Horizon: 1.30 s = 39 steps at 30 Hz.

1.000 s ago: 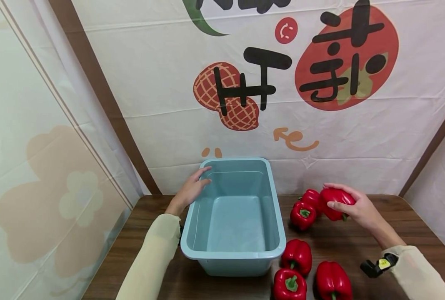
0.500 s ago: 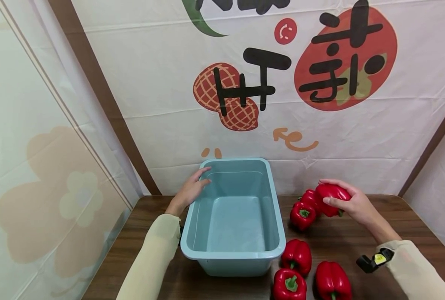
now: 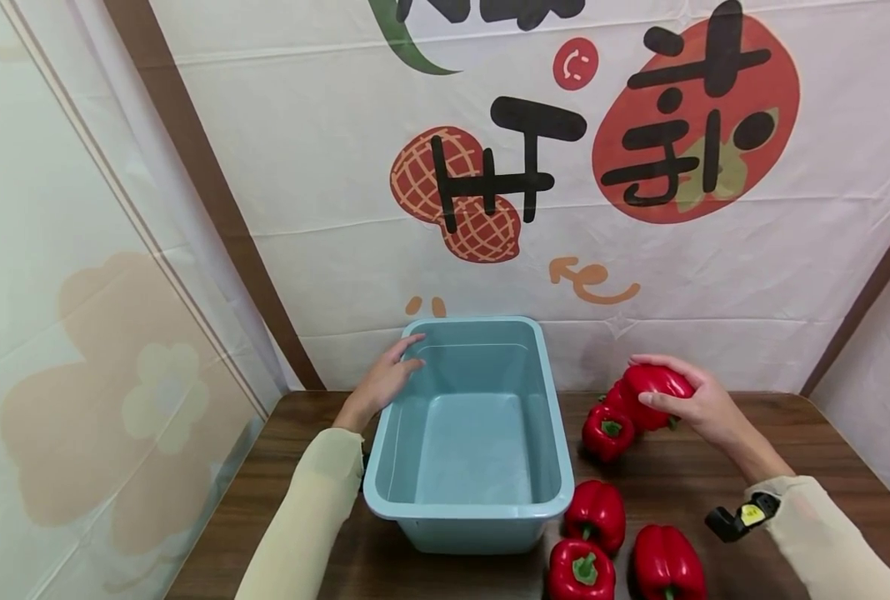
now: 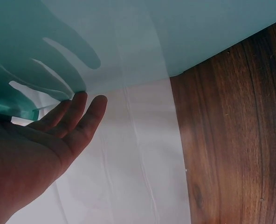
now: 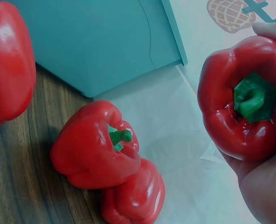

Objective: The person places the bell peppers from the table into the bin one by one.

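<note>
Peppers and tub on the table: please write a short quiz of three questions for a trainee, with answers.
1. True or false: the right hand holds a red pepper.
2. What does the left hand touch?
   A. a pepper
   B. the rim of the blue tub
   C. the wall cloth
3. Fill in: inside, the tub holds ____ peppers.

Key
1. True. Its fingers curl round the pepper, lifted off the table.
2. B. The fingers rest on the tub's far left rim.
3. No. Its floor shows bare, and the other peppers lie on the table to its right.
</note>
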Tool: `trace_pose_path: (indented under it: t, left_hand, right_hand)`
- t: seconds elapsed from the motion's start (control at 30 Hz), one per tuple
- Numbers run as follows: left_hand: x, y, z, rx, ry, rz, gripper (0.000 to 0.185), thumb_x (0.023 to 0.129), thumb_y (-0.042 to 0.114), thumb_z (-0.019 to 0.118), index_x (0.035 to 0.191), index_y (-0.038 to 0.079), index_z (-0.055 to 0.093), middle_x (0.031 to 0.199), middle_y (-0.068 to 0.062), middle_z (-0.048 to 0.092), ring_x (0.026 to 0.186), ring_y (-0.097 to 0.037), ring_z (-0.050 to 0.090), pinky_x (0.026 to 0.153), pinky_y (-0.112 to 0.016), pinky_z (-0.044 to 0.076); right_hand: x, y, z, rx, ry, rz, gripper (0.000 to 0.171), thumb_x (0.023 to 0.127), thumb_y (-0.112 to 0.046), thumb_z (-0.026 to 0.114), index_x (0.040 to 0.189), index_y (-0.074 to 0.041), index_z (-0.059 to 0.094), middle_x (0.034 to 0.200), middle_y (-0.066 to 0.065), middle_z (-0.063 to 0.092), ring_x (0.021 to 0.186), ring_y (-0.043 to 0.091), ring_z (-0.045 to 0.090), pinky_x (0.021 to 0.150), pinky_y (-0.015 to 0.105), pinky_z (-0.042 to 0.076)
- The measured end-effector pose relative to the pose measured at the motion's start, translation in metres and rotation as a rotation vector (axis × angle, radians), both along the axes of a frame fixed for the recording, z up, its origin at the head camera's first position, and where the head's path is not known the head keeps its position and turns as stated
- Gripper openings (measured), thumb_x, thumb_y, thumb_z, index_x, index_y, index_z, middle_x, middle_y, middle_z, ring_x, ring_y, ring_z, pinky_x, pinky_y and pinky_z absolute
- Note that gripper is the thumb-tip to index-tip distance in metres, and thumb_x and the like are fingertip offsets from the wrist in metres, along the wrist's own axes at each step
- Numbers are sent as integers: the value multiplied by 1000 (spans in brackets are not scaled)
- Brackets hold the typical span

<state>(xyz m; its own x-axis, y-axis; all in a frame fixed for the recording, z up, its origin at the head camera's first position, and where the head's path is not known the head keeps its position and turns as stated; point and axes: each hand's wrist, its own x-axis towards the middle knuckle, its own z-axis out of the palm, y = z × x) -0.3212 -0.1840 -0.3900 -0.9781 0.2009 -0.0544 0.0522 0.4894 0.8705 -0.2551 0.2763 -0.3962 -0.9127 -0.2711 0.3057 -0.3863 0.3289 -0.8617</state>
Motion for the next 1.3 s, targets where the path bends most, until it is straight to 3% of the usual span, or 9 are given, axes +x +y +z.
trace_pose_path:
  t: [0.53,1.3]
  left_hand:
    - [0,0,0,4,11,1,54,102,30,46,154,26,34,165,-7,17,141,-41,35,105,-67,36]
    - [2,0,1,10,14,1,54,102,29,45,154,25,33,165,-9,14,142,-43,31,107,-69,31]
  right_hand:
    - [-4,-13,5,2,-8,16,49,93,-12,65,140,-11,52,122,-8,57,104,17,56,70,36,59]
    - [-6,-28,15,-70,1,107,49,94,-7,62,141,-9,51,128,-4,55,108,18,56,75,35,60]
